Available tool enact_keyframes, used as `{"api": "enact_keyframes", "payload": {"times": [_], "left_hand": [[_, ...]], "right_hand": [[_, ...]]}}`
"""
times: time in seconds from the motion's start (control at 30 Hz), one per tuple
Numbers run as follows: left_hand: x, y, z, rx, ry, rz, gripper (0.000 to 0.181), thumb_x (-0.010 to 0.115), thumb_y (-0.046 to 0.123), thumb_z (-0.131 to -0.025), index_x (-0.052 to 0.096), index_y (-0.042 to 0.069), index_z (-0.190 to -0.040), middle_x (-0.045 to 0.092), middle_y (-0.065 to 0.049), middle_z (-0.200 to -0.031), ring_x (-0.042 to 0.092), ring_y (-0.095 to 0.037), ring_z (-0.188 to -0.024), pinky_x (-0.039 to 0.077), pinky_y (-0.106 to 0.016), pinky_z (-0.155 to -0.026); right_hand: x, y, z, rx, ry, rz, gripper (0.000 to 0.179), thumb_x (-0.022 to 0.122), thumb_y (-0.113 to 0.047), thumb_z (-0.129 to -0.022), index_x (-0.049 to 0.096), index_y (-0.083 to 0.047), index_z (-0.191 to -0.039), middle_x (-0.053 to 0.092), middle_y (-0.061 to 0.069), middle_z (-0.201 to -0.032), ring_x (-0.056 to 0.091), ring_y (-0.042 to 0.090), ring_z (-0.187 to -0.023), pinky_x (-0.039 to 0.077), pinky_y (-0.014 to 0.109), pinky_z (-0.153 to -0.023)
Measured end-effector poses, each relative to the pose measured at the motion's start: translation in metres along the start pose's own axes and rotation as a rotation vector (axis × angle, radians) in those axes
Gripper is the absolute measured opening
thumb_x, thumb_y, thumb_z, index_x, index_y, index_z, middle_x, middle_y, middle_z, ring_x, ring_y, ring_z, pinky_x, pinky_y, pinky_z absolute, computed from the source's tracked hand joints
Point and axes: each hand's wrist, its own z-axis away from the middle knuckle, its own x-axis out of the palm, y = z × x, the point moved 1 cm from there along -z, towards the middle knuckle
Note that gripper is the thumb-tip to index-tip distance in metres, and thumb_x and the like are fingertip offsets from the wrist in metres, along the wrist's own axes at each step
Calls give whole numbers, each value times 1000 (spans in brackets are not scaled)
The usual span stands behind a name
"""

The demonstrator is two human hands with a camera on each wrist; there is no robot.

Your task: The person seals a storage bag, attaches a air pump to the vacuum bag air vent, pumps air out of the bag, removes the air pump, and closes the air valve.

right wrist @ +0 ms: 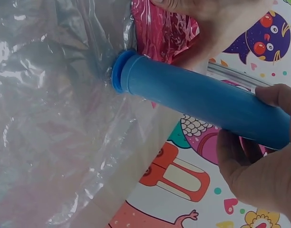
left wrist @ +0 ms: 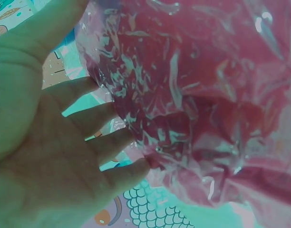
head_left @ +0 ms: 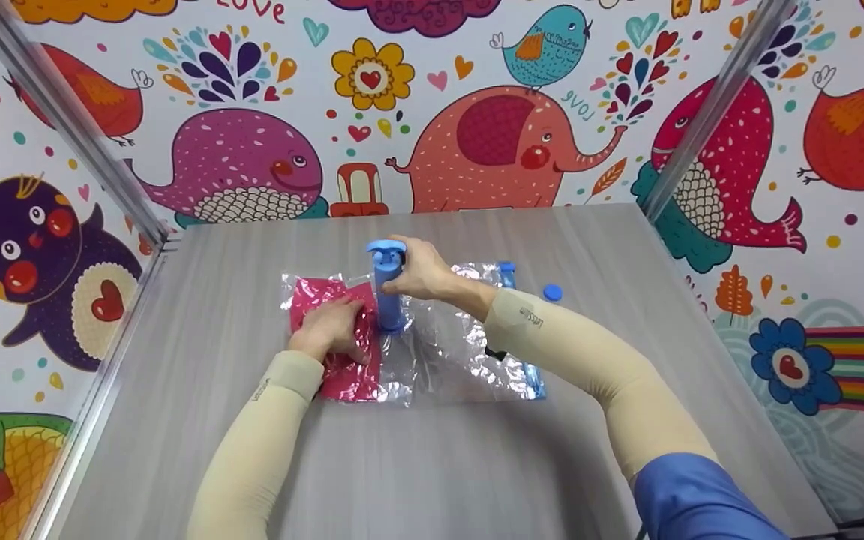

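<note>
A clear plastic vacuum bag [head_left: 447, 352] lies on the table with folded pink fabric [head_left: 357, 386] inside its left part. My left hand [head_left: 334, 326] rests on the pink part, its fingers spread and nearly straight against the crinkled plastic [left wrist: 179, 109] in the left wrist view. My right hand [head_left: 421, 271] grips a blue hand pump [head_left: 389, 300] by its body, thumb on one side and fingers on the other. The pump stands upright, its flared base [right wrist: 121, 73] against the bag beside the pink fabric. Its handle [head_left: 387, 245] sits low, close over the body.
A round blue cap [head_left: 552, 292] lies on the table right of the bag. The bag's right edge carries a blue zip strip [head_left: 533, 379], with a blue slider [head_left: 507, 266] at its far end. Patterned walls [head_left: 252, 165] and metal posts [head_left: 691, 142] border the grey table [head_left: 417, 472].
</note>
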Motion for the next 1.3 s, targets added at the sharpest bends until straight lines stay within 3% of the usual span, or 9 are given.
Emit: {"api": "enact_keyframes", "payload": {"times": [0.13,0.37,0.67,1.0,1.17,1.3], "left_hand": [[1,1,1,0,3,17,116,105,36,-77,44,11,-172,36,-19,-184,37,-50,-169,36,-76,-132],[3,0,1,11,4,19,119,105,35,-75,42,11,-173,36,-18,-184,38,-52,-167,36,-78,-131],[1,-1,1,13,4,25,118,105,35,-75,43,11,-172,36,-20,-183,37,-52,-168,33,-78,-132],[2,-2,1,1,21,17,116,106,36,-75,47,10,-171,40,-20,-182,40,-49,-168,40,-75,-130],[1,-2,2,3,7,33,115,105,35,-76,45,11,-172,37,-20,-183,36,-48,-170,35,-76,-133],[1,-3,0,7,6,26,117,105,37,-75,45,12,-172,36,-19,-183,36,-49,-169,35,-78,-131]], "right_hand": [[6,5,2,7,9,-18,86,95,-15,-81,55,-10,-158,72,19,-149,69,39,-142,57,56,-122],[15,13,4,62,117,-8,84,101,-32,-80,53,-10,-145,73,17,-142,72,36,-135,60,52,-118],[15,10,6,44,132,-32,73,95,-20,-86,59,-7,-149,75,19,-144,73,38,-136,60,51,-119],[15,6,9,-2,102,-101,59,83,-2,-83,66,-2,-140,77,21,-139,76,39,-132,62,51,-116],[15,4,9,19,84,-123,62,83,-1,-82,66,-3,-142,76,21,-143,73,39,-137,60,50,-120],[15,2,8,6,89,-119,67,92,-11,-81,64,-7,-142,75,18,-144,72,37,-137,60,51,-120]]}}
